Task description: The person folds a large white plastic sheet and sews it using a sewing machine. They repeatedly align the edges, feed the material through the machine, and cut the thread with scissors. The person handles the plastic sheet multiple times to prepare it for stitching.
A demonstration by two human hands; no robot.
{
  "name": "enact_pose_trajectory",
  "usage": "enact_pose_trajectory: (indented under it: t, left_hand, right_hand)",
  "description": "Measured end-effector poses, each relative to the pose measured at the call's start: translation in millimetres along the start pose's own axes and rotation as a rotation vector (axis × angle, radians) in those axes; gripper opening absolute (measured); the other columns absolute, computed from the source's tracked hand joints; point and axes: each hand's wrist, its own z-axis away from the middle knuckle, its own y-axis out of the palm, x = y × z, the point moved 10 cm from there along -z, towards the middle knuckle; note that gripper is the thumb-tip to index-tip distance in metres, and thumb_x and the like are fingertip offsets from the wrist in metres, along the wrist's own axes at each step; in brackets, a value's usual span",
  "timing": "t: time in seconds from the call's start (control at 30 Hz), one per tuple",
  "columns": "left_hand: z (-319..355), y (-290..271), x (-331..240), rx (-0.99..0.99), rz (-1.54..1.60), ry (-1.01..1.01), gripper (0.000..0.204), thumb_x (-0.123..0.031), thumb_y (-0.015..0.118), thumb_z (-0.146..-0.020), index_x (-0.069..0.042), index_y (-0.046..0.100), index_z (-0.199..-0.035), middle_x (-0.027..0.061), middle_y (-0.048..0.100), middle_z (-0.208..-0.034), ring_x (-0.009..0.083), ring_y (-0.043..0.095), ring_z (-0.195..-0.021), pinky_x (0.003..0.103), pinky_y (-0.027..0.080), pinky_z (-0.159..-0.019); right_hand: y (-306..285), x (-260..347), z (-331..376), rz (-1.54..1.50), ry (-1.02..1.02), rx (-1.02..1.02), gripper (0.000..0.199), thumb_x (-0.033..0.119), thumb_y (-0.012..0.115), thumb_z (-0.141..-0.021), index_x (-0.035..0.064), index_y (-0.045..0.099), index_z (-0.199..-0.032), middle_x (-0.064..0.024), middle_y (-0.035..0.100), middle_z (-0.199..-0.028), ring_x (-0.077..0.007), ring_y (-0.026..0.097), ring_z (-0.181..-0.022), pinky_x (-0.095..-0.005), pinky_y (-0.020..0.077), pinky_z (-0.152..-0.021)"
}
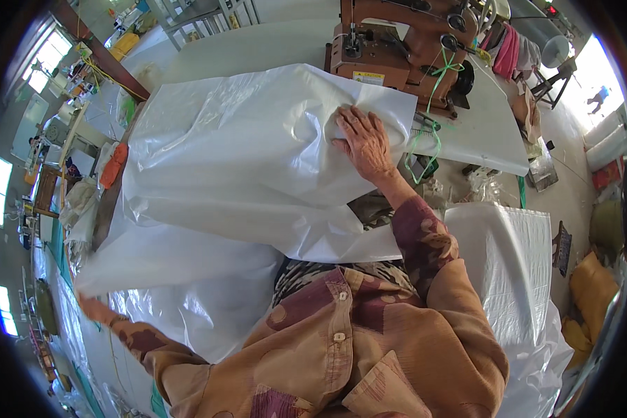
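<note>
A glossy white plastic sheet (216,146) lies wrinkled over the table in front of me and hangs down toward my lap. My right hand (364,143) presses flat on it near its right end, fingers stretched out, close to the brown sewing machine (404,59). Out to the lower left, my left hand (93,306) is closed at the corner of another white plastic sheet (181,254), which stretches toward it from under the first. That hand is smeared and its fingertips are hidden. Green string (435,76) hangs from the machine beside my right hand.
The pale table (272,49) extends behind the sheet. To my right lies a stack of white plastic sheets (501,258). An orange-red object (113,166) sits by the table's left edge. Yellow-brown cloth (592,289) lies at the far right, and a grey chair (198,14) stands behind.
</note>
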Motion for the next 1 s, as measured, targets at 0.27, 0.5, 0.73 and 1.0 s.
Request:
enact_pose_trajectory:
  t: [0.27, 0.5, 0.73, 1.0]
  left_hand:
    - [-70.4, -251.1, 2.4, -0.551, 0.049, -0.269, 0.027, -0.019, 0.053, -0.092, -0.005, 0.065, -0.112, 0.0067, 0.065, -0.110, 0.0211, 0.061, -0.099, 0.036, 0.047, -0.088]
    - [-81.6, -264.2, -372.8, -0.291, 0.662, 0.365, 0.021, -0.017, 0.065, -0.085, -0.003, 0.068, -0.100, 0.0052, 0.067, -0.097, 0.0153, 0.061, -0.087, 0.032, 0.048, -0.077]
    - [108.6, -136.3, -772.7, 0.773, 1.237, 0.690, 0.017, -0.014, 0.076, -0.078, -0.001, 0.072, -0.088, 0.0036, 0.069, -0.083, 0.0094, 0.061, -0.076, 0.027, 0.050, -0.067]
    - [304.6, 31.1, -888.5, 1.117, 1.418, 1.106, 0.020, -0.014, 0.074, -0.083, 0.004, 0.070, -0.091, 0.0038, 0.065, -0.081, 0.0072, 0.058, -0.076, 0.025, 0.049, -0.069]
  right_hand:
    - [5.6, -2.1, 7.7, 0.006, -0.002, -0.046, 0.052, 0.030, 0.066, -0.085, 0.0060, 0.052, -0.129, -0.0086, 0.050, -0.137, -0.0278, 0.042, -0.132, -0.0477, 0.0314, -0.108]
    - [25.1, 23.6, -13.0, -0.038, 0.012, -0.001, 0.050, 0.031, 0.065, -0.086, 0.0074, 0.053, -0.129, -0.0068, 0.049, -0.139, -0.0255, 0.041, -0.133, -0.0465, 0.0297, -0.110]
    - [22.1, 1.5, -5.7, -0.021, 0.016, -0.021, 0.049, 0.031, 0.064, -0.085, 0.0085, 0.054, -0.127, -0.0057, 0.053, -0.133, -0.0242, 0.045, -0.128, -0.0462, 0.0321, -0.106]
    - [-0.5, -1.4, 27.0, -0.446, -0.241, -0.169, 0.033, 0.017, 0.059, -0.083, 0.0089, 0.062, -0.115, -0.0107, 0.062, -0.117, -0.0303, 0.055, -0.115, -0.0435, 0.0419, -0.101]
